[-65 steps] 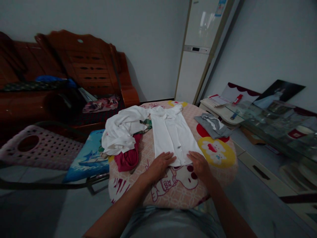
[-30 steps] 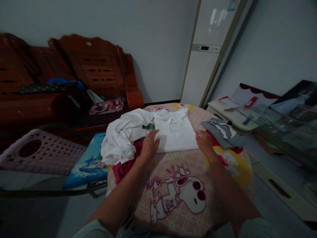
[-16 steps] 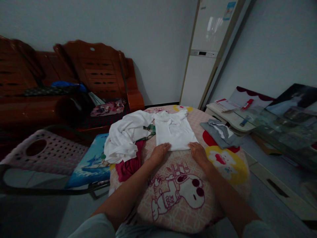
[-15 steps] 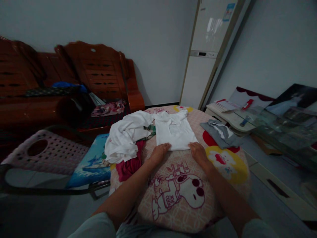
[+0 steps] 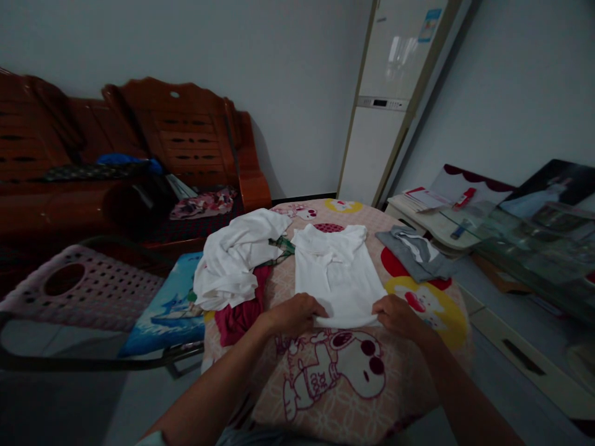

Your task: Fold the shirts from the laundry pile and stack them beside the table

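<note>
A folded white shirt (image 5: 337, 272) lies on the round table covered by a pink cartoon cloth (image 5: 339, 384). My left hand (image 5: 297, 313) grips the shirt's near left corner, fingers curled around the edge. My right hand (image 5: 395, 313) grips the near right corner the same way. The near edge of the shirt is slightly lifted between them. The collar end points away from me.
A heap of white cloth (image 5: 232, 257) over a dark red garment (image 5: 237, 313) lies left of the shirt. A folded grey garment (image 5: 413, 251) sits at the right. A wooden bench (image 5: 139, 142), a pink perforated stool (image 5: 79, 285), a glass-topped low cabinet (image 5: 511, 241) and a tall white appliance (image 5: 385, 105) surround the table.
The long shirt was folded in half away from me, then my hands came back to its near edge. Now both hands have closed on the near corners and pulled the shirt toward me.
</note>
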`<action>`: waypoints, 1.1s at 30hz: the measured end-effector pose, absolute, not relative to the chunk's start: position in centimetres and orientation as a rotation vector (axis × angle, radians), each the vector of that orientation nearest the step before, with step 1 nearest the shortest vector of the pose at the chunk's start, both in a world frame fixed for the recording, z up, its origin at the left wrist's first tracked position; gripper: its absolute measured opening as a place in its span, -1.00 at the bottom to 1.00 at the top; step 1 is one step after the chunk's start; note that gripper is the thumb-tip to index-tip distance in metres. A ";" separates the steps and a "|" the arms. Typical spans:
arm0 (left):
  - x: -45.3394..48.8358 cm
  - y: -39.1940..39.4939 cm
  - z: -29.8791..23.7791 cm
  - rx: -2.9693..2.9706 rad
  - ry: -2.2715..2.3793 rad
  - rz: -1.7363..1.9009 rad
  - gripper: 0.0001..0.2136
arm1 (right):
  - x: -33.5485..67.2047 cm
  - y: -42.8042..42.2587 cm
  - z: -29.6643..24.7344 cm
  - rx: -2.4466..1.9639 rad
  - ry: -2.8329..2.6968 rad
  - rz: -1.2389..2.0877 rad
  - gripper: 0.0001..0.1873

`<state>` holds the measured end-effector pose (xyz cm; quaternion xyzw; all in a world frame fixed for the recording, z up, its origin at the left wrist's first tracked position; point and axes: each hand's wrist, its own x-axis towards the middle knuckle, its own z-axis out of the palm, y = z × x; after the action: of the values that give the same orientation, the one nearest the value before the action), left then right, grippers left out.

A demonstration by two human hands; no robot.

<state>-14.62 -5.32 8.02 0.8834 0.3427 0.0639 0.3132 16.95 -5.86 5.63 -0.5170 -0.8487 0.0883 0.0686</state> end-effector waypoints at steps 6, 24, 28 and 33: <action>-16.3 0.9 8.9 2.064 1.090 0.375 -0.77 | 15.8 -4.0 8.0 -1.392 -2.625 0.343 -0.73; -18.2 18.1 2.1 1.451 1.989 1.006 -0.79 | 6.7 12.8 1.1 -1.451 -2.169 0.070 -0.64; -18.4 18.4 1.9 1.466 1.852 0.985 -0.82 | 7.3 12.8 -1.0 -1.354 -2.147 0.128 -0.66; -17.5 18.1 1.8 1.270 1.691 1.093 -0.74 | 7.6 12.8 -1.2 -1.333 -2.094 0.167 -0.64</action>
<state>-17.46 18.14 1.76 0.4954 0.6595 0.4263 0.3714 7.57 12.84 -1.20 -0.5074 -0.7972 0.0636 0.3210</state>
